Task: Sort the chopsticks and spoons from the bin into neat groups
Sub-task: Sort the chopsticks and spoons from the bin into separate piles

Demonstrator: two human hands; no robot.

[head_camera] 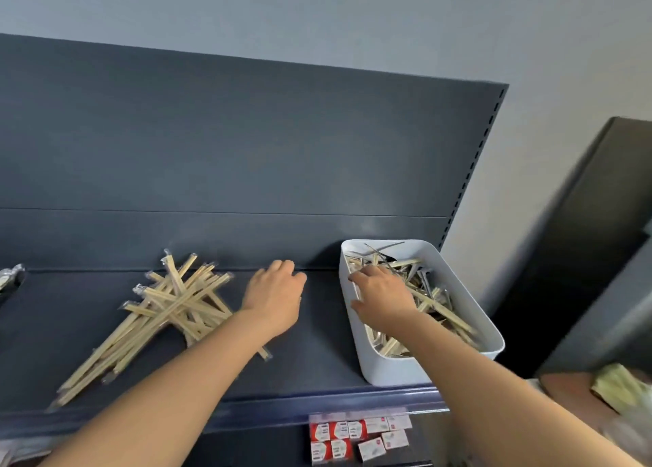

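While your right hand (384, 301), grip unclear, is rummaging the white plastic bin (395, 368) | left hand (275, 301) resting empty, half-curled | tangled wrapped wooden chopsticks (444, 311) are risking spilling.

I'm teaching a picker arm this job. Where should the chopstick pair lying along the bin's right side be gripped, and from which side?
Probably pinch the chopstick pair mid-length, coming down through the open top of the bin: it is long, thin and lies atop the tangle, with its middle exposed.
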